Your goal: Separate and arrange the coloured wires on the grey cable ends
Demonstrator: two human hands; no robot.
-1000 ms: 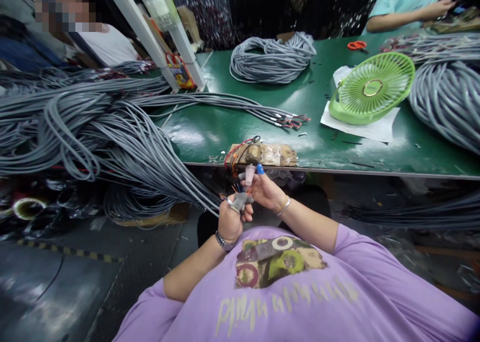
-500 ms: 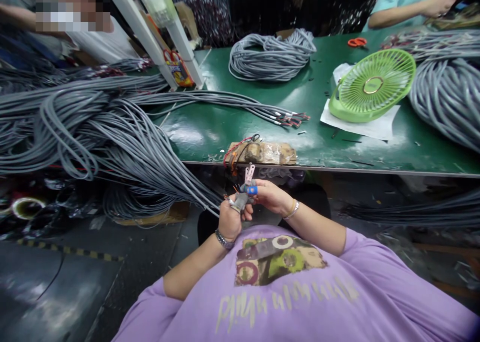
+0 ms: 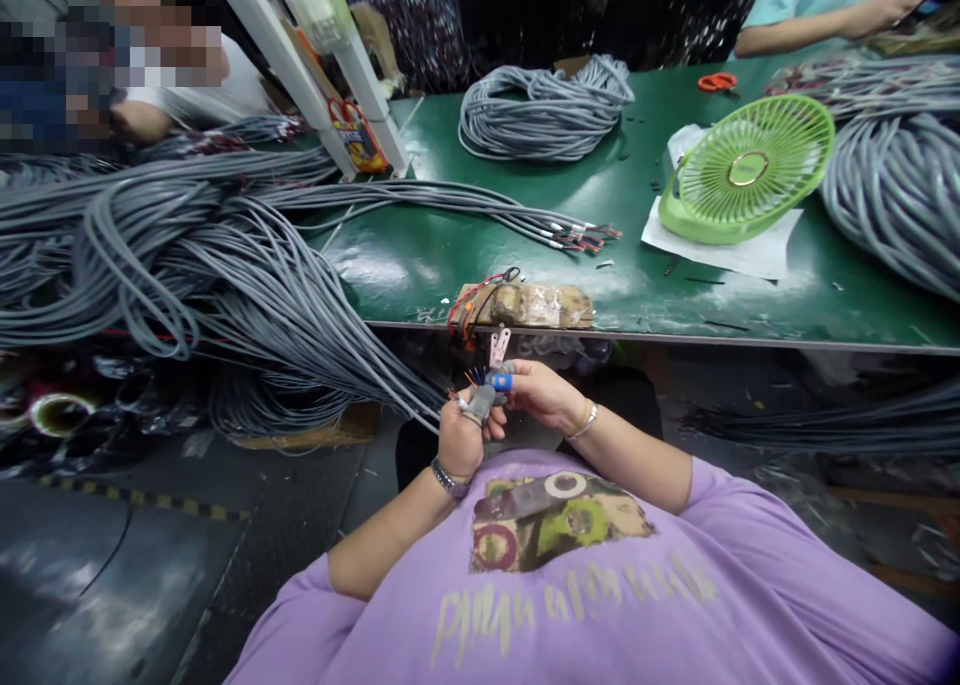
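Note:
Below the front edge of the green table (image 3: 420,265) my two hands meet close to my chest. My left hand (image 3: 459,437) is closed round the end of a grey cable (image 3: 390,377), whose thin coloured wires (image 3: 471,377) stick up from my fist. My right hand (image 3: 541,393), with a blue cap on one fingertip, pinches a small pink tool (image 3: 498,347) right above those wires. The cable trails off left into a big sagging bundle of grey cables (image 3: 195,265).
A taped wooden block with red wires (image 3: 525,307) sits at the table edge. Behind are a grey cable coil (image 3: 544,115), a green fan (image 3: 746,170) on white paper, orange scissors (image 3: 716,82) and more cable (image 3: 892,190). Other people work at the far side.
My right hand has dropped and turned from raised fingers to a pinch at the wire ends, with the pink tool now standing above them. My left hand has stayed put.

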